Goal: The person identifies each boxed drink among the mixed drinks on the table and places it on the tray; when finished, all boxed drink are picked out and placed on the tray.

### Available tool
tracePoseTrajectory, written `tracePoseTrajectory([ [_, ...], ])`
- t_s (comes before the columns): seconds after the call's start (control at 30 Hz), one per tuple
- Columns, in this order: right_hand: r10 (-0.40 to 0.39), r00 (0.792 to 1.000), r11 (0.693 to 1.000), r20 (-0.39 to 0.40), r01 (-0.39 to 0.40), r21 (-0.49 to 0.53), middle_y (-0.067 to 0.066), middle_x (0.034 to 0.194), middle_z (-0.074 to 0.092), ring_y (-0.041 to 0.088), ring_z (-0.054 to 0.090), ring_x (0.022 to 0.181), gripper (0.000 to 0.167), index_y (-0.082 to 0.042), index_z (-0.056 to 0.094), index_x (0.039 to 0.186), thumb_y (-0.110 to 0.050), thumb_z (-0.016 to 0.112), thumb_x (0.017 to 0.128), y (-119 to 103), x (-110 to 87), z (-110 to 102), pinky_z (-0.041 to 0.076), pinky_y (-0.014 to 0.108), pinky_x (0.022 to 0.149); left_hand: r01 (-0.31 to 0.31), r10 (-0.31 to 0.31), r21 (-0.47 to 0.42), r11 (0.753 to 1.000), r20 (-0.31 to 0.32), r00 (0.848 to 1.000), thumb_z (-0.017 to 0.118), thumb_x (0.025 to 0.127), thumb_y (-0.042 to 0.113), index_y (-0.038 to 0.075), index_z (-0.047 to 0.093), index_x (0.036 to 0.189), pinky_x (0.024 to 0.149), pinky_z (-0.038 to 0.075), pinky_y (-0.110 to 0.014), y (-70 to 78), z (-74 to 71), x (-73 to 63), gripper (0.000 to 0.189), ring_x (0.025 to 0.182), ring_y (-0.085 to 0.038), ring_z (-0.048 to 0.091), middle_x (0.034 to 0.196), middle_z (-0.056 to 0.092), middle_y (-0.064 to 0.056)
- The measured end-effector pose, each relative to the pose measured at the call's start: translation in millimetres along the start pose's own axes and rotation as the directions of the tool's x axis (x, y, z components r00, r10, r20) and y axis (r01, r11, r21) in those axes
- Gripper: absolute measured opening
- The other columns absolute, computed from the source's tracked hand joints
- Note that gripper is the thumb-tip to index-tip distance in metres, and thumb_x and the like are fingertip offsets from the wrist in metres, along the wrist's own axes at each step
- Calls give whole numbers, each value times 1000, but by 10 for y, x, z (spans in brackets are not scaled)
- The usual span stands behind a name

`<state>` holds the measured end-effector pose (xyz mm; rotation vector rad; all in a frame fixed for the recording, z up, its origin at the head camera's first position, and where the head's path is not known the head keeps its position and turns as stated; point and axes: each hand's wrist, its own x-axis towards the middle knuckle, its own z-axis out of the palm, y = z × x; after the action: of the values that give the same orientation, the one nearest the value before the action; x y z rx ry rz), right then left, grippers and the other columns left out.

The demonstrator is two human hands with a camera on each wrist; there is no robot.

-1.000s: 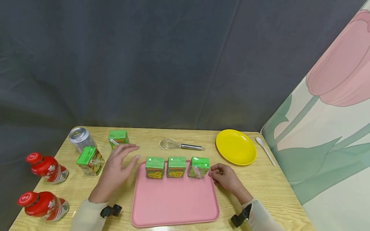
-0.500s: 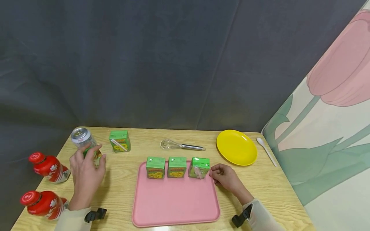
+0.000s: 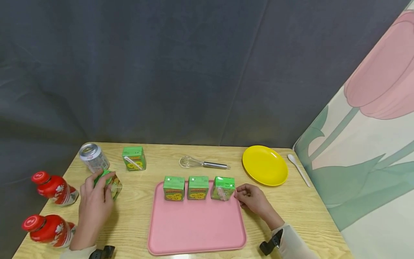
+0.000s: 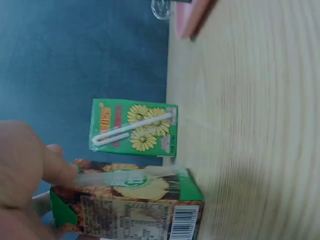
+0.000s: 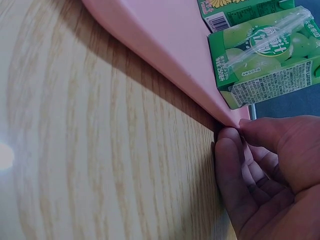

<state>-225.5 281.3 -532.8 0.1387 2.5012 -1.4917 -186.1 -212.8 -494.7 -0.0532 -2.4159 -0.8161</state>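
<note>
At the left of the table, my left hand (image 3: 95,205) grips a green-topped juice box (image 4: 140,205) near its top, fingers and thumb on its sides. The box has a brown printed front and a straw stuck on it; in the head view the hand hides part of it. On the right, my right hand (image 3: 253,199) pinches the rim of the pink tray (image 3: 197,230) near its far right corner. Along the tray's far edge stand a grape juice box (image 5: 265,55), another juice box (image 3: 198,187) in the middle and a third juice box (image 3: 174,188) at the left.
A silver can (image 3: 93,157) stands behind my left hand, a juice box with a straw (image 3: 134,158) to its right. Two red bottles (image 3: 55,189) are at the left edge. Farther back lie a whisk (image 3: 203,163), a yellow plate (image 3: 265,165) and a white spoon (image 3: 298,169).
My left hand has moved left from beside the tray to the brown-fronted juice box and taken hold of it. The box has shifted slightly right. My right hand stays at the tray rim.
</note>
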Motion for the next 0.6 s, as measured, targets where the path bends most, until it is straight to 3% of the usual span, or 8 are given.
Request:
tracePoseTrajectory([
  [0.13, -4, 1000, 1000, 3, 4, 0, 9, 91, 67, 21, 64, 73, 18, 1, 67, 111, -10, 71, 97, -3, 3, -4, 58, 32, 64, 27, -26, -47, 999, 18, 999, 65, 91, -9, 1, 64, 128, 71, 36, -51, 62, -52, -74, 38, 115, -49, 41, 143, 41, -29],
  [0.27, -2, 1000, 1000, -7, 2, -8, 9, 91, 66, 22, 64, 73, 17, 0, 67, 110, -9, 71, 97, -14, 6, 2, 58, 32, 63, 98, -96, -69, 993, 29, 995, 70, 94, 6, 1, 61, 132, 81, 39, -60, 80, -84, -79, 39, 121, -52, 39, 142, 39, -29],
  [0.37, 0, 1000, 1000, -14, 0, -4, 8, 92, 66, 21, 64, 73, 17, 0, 67, 111, -9, 71, 97, -14, -3, -1, 58, 32, 63, 130, -128, -42, 991, 49, 991, 71, 96, 15, 1, 60, 133, 83, 39, -64, 63, -61, -55, 42, 117, -50, 44, 136, 44, -28],
  [0.5, -15, 1000, 1000, -9, 15, -8, 8, 93, 66, 21, 64, 74, 18, 0, 67, 111, -10, 71, 97, -10, -15, -1, 58, 33, 63, 139, -138, -20, 990, 45, 989, 72, 95, 15, 1, 62, 132, 76, 42, -58, 20, -31, -80, 40, 105, -44, 53, 126, 53, -26],
  [0.6, -13, 1000, 1000, -14, 13, -13, 7, 93, 66, 21, 64, 73, 18, 0, 67, 111, -11, 71, 97, -8, -16, 1, 58, 32, 63, 112, -110, -35, 993, 40, 993, 71, 94, 13, 3, 64, 131, 73, 42, -55, 12, -27, -124, 39, 103, -42, 55, 127, 55, -23],
])
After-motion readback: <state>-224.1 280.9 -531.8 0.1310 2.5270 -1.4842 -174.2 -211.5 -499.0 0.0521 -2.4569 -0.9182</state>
